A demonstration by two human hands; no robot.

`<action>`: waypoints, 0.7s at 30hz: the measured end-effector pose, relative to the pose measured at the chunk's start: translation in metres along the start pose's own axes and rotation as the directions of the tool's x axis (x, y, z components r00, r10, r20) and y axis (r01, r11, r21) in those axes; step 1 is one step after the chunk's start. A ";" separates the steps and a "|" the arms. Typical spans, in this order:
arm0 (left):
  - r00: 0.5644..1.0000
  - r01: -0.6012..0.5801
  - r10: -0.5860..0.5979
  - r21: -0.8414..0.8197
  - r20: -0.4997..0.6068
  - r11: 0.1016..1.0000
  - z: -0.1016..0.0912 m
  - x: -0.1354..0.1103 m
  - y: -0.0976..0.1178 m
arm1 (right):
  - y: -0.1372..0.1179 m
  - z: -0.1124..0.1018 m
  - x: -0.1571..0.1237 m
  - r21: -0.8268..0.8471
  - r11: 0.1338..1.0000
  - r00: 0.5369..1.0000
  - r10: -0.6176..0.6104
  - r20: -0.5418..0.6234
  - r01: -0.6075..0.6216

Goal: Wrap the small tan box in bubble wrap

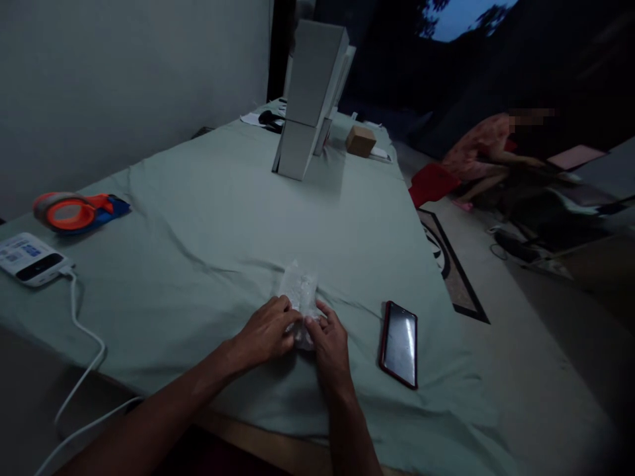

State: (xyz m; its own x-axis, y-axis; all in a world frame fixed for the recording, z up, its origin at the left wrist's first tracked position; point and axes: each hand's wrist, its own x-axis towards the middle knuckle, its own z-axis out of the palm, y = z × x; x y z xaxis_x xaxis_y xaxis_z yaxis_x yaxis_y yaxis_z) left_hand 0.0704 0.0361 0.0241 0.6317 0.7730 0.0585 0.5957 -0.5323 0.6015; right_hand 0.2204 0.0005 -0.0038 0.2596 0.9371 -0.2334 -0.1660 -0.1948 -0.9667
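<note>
Near the front edge of the cloth-covered table (218,231) lies a small packet of clear bubble wrap (300,287), longer than it is wide. From its left side, my left hand (270,330) grips it with fingers curled and pressed together. My right hand (331,340) closes on the opposite edge, thumb on top and fingers along the side. What the wrap contains, if anything, cannot be made out. A smartphone (399,344) in a dark red case lies face up to the right of my right hand.
At the left are an orange tape dispenser (74,210) and a white device (34,258) with a white cable (82,317) running off the table. Tall white boxes (310,86) and a small brown box (360,141) stand farther back. A person (481,145) sits at the right.
</note>
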 end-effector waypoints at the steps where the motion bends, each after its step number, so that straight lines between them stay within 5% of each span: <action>1: 1.000 -0.001 0.001 0.000 0.003 1.000 0.000 0.000 0.001 | 0.000 0.001 0.000 0.019 1.000 1.000 0.010 -0.005 -0.010; 10: 0.992 -0.012 -0.008 -0.165 -0.123 0.986 0.013 -0.002 -0.014 | -0.009 -0.001 -0.017 -0.136 0.989 0.996 -0.050 0.068 0.058; 16: 0.969 0.171 -0.231 -0.430 -0.091 0.887 0.012 -0.003 -0.011 | -0.004 -0.004 -0.025 -0.326 0.904 0.945 -0.196 0.261 0.278; 21: 0.934 0.198 -0.285 -0.353 -0.214 0.915 0.021 -0.001 -0.005 | -0.006 -0.003 -0.028 -0.389 0.861 0.928 -0.217 0.302 0.327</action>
State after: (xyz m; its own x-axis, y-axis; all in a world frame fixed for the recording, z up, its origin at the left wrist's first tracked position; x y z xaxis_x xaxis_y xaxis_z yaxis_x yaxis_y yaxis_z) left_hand 0.0769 0.0309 0.0041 0.3143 0.9478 0.0542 0.4946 -0.2123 0.8428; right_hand 0.2169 -0.0253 0.0082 -0.0102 0.9996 0.0245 0.3117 0.0265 -0.9498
